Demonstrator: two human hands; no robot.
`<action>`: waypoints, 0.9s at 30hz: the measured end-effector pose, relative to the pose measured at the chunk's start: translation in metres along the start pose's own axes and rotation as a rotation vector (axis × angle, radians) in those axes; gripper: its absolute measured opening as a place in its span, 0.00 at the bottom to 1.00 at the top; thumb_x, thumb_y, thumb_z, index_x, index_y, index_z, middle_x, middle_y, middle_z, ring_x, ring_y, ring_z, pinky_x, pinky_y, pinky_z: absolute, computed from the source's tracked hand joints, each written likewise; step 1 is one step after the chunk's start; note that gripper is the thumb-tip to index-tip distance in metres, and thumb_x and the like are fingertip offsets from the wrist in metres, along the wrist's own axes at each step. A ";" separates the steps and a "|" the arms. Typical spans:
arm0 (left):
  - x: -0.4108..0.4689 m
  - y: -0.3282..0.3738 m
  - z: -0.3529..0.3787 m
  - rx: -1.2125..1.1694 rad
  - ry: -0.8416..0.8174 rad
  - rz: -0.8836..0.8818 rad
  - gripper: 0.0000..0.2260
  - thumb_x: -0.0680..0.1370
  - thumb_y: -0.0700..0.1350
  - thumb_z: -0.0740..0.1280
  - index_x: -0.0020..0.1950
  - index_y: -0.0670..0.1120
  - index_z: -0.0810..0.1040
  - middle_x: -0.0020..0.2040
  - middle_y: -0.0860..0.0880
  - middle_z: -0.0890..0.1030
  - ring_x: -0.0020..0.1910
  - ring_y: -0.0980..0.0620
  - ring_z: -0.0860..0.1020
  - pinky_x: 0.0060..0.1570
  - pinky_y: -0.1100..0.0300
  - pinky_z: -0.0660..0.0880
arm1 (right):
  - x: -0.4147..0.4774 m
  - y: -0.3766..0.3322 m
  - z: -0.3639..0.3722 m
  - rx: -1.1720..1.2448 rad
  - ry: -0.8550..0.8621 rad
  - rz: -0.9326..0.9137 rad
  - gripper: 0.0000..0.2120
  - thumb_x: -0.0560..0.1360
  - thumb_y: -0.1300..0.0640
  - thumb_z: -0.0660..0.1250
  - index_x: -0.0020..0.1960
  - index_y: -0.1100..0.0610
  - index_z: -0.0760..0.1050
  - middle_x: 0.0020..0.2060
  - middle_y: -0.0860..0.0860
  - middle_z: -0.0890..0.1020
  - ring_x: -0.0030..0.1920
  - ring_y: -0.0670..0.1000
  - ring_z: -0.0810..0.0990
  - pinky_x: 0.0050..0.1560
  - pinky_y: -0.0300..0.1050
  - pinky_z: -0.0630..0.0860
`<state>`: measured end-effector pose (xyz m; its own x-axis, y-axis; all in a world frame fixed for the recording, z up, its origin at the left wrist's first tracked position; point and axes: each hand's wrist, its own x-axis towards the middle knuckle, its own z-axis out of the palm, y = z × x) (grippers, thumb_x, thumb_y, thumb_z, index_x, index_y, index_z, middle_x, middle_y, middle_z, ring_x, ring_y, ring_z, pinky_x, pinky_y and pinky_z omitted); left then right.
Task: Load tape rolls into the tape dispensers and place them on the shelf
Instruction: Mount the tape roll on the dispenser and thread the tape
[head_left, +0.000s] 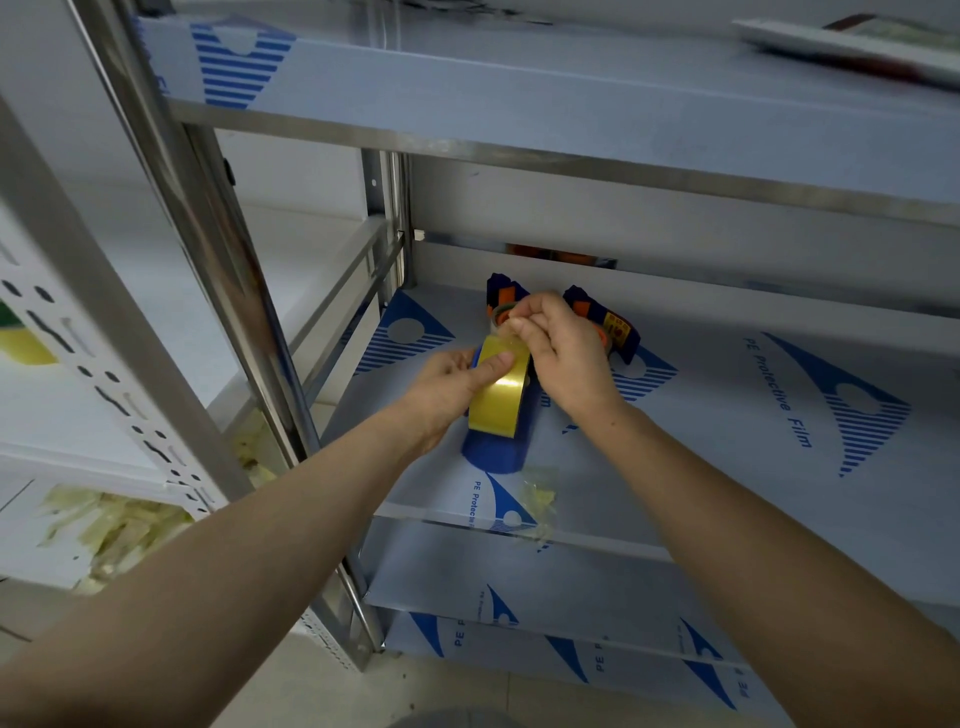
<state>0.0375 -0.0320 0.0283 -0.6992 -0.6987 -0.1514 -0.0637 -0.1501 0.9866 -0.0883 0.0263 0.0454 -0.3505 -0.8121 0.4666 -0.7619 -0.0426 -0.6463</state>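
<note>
— What are the hands doing?

— The left hand (451, 387) grips the yellow tape roll (497, 391), thumb pressed flat on its outer band. The right hand (556, 353) has its fingertips (519, 327) pinched together just above the roll, apparently on the loose tape end; the strip itself is too clear to make out for certain.

— And where is the roll?

— It sits in the blue tape dispenser (498, 441), which lies on the middle shelf (727, 441) with its rounded end toward the shelf's front edge.

— Anything else near that dispenser?

— Behind it, toward the back of the shelf, stand two more blue and orange dispensers: one (500, 296) straight behind the hands, the other (608, 325) just to its right, partly hidden by the right hand. In front of the dispenser, at the shelf's front lip, lies a crumpled scrap of clear tape (537, 493).

— And the shelf surface?

— Covered in pale protective film printed with blue logos.
</note>
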 end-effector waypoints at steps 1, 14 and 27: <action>0.000 0.001 0.000 0.008 0.000 0.009 0.08 0.77 0.46 0.66 0.50 0.42 0.78 0.44 0.44 0.81 0.43 0.48 0.78 0.50 0.54 0.75 | -0.001 0.000 0.000 0.011 0.014 -0.002 0.07 0.79 0.59 0.61 0.54 0.61 0.74 0.48 0.55 0.82 0.50 0.54 0.81 0.49 0.55 0.79; 0.000 0.003 0.004 0.079 0.050 0.035 0.09 0.77 0.48 0.65 0.39 0.46 0.77 0.35 0.50 0.80 0.29 0.61 0.78 0.35 0.68 0.75 | 0.009 0.004 -0.004 0.259 0.036 0.166 0.04 0.78 0.62 0.62 0.53 0.59 0.73 0.47 0.54 0.81 0.49 0.53 0.82 0.52 0.55 0.79; -0.010 0.010 0.004 0.010 0.008 0.011 0.08 0.75 0.45 0.69 0.41 0.41 0.77 0.26 0.49 0.81 0.24 0.55 0.78 0.30 0.65 0.78 | 0.011 0.016 0.002 0.252 0.140 0.220 0.02 0.78 0.60 0.61 0.50 0.55 0.71 0.46 0.57 0.82 0.46 0.55 0.82 0.48 0.55 0.81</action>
<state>0.0412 -0.0239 0.0395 -0.6942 -0.7059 -0.1408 -0.0633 -0.1349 0.9888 -0.1034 0.0154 0.0383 -0.5754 -0.7309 0.3671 -0.5083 -0.0321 -0.8606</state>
